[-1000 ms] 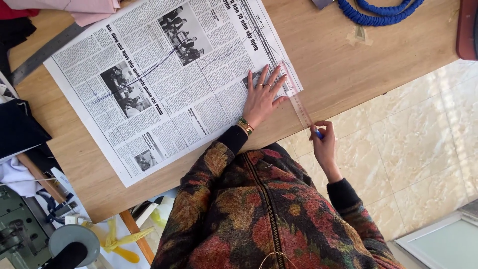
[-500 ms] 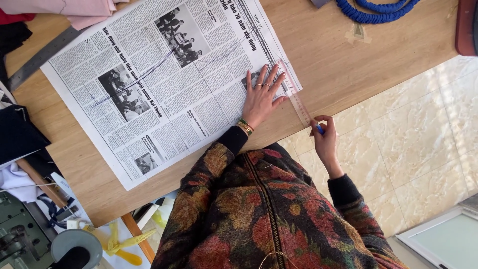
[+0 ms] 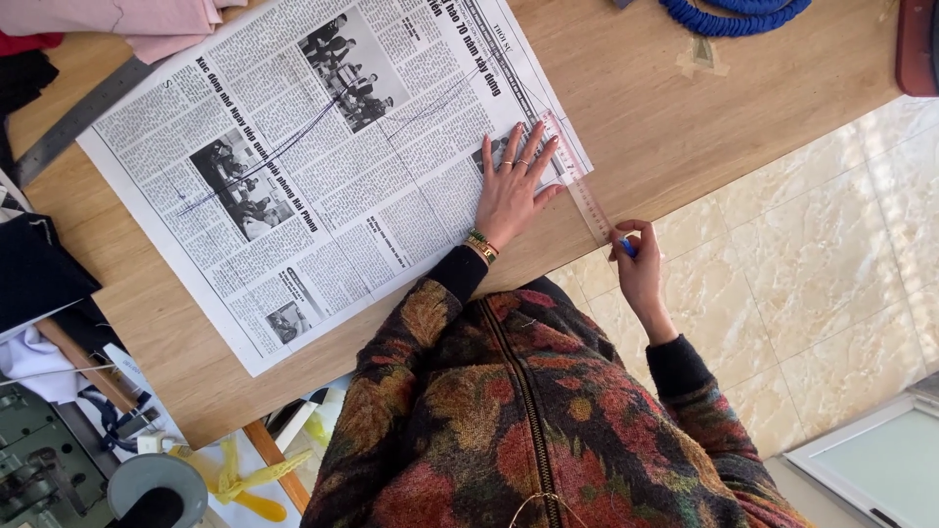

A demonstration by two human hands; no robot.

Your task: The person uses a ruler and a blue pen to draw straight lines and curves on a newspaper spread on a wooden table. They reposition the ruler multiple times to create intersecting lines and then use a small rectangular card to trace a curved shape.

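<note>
My left hand (image 3: 512, 188) lies flat, fingers spread, pinning the thin, tear-prone newspaper (image 3: 323, 156) and the clear, stiff ruler (image 3: 584, 196) beside its fingertips on the worktop (image 3: 685, 127). My right hand (image 3: 638, 269) pinches a blue pen (image 3: 627, 247) at the ruler's near end.

wooden surface (image 3: 685, 127), light oak tone. blue coiled cord (image 3: 734, 15) at its far edge; a scrap of tape (image 3: 702, 61) just beside it. dark red item (image 3: 917, 44), corner only, kind unclear. folded pink fabric (image 3: 147, 20) and a long grey metal ruler (image 3: 83, 117) at the opposite end. black cloth (image 3: 34, 279) beside the surface. sewing machine (image 3: 49, 469), green-grey, with yellow plastic strips (image 3: 240, 484) nearby. cream marble-patterned floor tiles (image 3: 831, 264).
</note>
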